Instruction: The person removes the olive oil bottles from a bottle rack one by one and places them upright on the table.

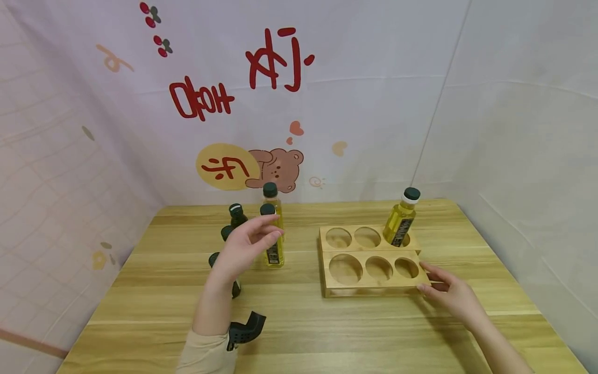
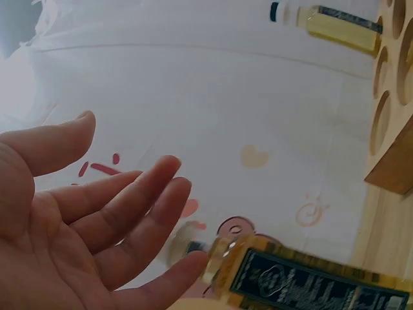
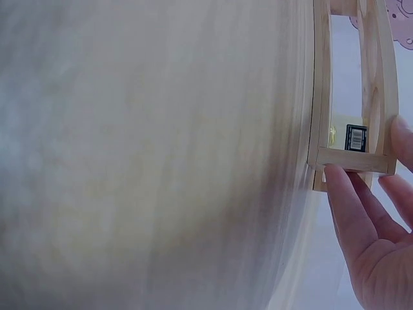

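Observation:
My left hand [image 1: 247,246] hovers with relaxed, parted fingers over a group of bottles on the left side of the table. Closest to it stands a yellow oil bottle [image 1: 274,255] with a dark green cap and a black label. In the left wrist view this bottle [image 2: 316,278] lies beyond the fingertips, the little finger overlapping its neck. On the right, my right hand [image 1: 450,296] holds the near right end of a two-step wooden bottle rack [image 1: 374,283] between thumb and fingers. Another yellow oil bottle [image 1: 399,223] leans in the rack's back right hole.
Behind the nearest yellow bottle is a second one [image 1: 271,191], partly hidden. Several dark bottles [image 1: 238,215] stand left of them, partly covered by the left arm. The wooden table [image 1: 299,332] meets a printed cloth wall [image 1: 374,130] at its back edge.

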Demonstrator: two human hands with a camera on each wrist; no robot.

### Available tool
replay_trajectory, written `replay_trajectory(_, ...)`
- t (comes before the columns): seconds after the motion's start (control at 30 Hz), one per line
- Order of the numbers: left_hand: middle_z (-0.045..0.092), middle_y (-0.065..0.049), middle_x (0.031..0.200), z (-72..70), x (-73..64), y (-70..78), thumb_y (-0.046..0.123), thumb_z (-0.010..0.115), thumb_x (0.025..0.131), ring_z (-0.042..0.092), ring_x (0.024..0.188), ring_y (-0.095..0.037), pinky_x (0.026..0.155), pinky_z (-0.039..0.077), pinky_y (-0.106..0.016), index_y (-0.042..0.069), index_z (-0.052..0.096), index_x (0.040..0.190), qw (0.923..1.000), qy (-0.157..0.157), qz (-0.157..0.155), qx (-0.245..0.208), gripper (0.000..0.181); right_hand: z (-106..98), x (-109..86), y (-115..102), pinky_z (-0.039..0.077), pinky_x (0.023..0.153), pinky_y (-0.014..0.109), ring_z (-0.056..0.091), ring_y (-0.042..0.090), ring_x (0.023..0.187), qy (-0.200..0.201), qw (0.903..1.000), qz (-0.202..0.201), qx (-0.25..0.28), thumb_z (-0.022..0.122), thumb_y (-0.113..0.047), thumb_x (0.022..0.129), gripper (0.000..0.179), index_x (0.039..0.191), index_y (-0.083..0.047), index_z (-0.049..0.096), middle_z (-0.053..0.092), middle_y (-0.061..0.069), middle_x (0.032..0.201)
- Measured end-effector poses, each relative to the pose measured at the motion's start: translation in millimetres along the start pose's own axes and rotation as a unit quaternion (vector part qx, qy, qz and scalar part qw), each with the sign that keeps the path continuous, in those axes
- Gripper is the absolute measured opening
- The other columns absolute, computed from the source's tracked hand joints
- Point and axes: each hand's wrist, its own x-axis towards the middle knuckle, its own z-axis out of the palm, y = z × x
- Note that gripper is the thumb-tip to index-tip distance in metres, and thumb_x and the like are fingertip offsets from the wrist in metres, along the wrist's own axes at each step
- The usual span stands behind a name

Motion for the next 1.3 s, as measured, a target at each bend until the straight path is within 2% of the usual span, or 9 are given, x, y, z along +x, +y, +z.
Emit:
replay_trajectory(0.23,0.07,-0.011,0.11,27.8,11.0,-4.6,0.018,0.066,0.097,0.067,0.099,-0.026,0.084,0.054,-0.036,0.001,0.057,0.136,0.9997,-0.017,0.016,0.008,0.043,0.7,0.6,1.5,0.056,0.074,0.028,0.06,0.045,0.112,-0.005,1.0,0.004,0.006,0.072,-0.032,0.093,0.068,0.149,-0.006,0.045,0.051,0.034,0.133)
replay_trajectory(0.43,0.07,-0.01,0.11,55.2,26.0,-16.6,0.021,0.067,0.097,0.067,0.098,-0.023,0.087,0.054,-0.039,0.003,0.059,0.135,0.9993,-0.037,0.011,-0.001,0.043,0.9,1.1,1.3,0.055,0.073,0.027,0.061,0.043,0.11,-0.003,1.0,0.002,0.001,0.072,-0.033,0.092,0.067,0.149,-0.006,0.046,0.054,0.033,0.131)
replay_trajectory(0.63,0.07,-0.01,0.109,79.0,38.9,-21.6,0.022,0.066,0.097,0.067,0.098,-0.022,0.087,0.053,-0.035,0.003,0.06,0.134,0.9984,-0.051,0.023,-0.005,0.042,0.2,0.4,-0.7,0.054,0.073,0.026,0.062,0.042,0.109,-0.003,1.0,0.003,0.0,0.072,-0.033,0.092,0.067,0.148,-0.006,0.046,0.055,0.032,0.129)
replay_trajectory(0.9,0.071,-0.009,0.108,110.4,58.4,-15.4,0.02,0.066,0.097,0.067,0.096,-0.019,0.084,0.053,-0.029,0.003,0.062,0.131,0.998,-0.049,0.037,-0.016,0.038,-1.8,-0.9,-3.5,0.053,0.073,0.025,0.062,0.041,0.109,0.004,1.0,0.001,-0.001,0.073,-0.032,0.092,0.067,0.148,-0.006,0.047,0.056,0.03,0.128)
replay_trajectory(1.2,0.071,-0.006,0.108,135.7,80.8,-4.3,0.022,0.067,0.096,0.067,0.097,-0.015,0.083,0.053,-0.026,0.007,0.063,0.131,0.9985,-0.042,0.024,-0.025,0.038,-1.2,0.6,-1.7,0.054,0.074,0.025,0.062,0.043,0.109,0.001,1.0,-0.002,0.004,0.073,-0.032,0.092,0.067,0.147,-0.005,0.047,0.054,0.033,0.13)
replay_trajectory(1.3,0.071,-0.006,0.109,144.0,89.4,-0.2,0.022,0.067,0.096,0.067,0.096,-0.014,0.082,0.053,-0.024,0.006,0.063,0.131,0.9983,-0.046,0.03,-0.018,0.039,-1.3,0.4,-1.3,0.054,0.074,0.025,0.062,0.043,0.11,0.0,1.0,0.0,0.005,0.072,-0.032,0.092,0.067,0.148,-0.005,0.046,0.054,0.033,0.13)
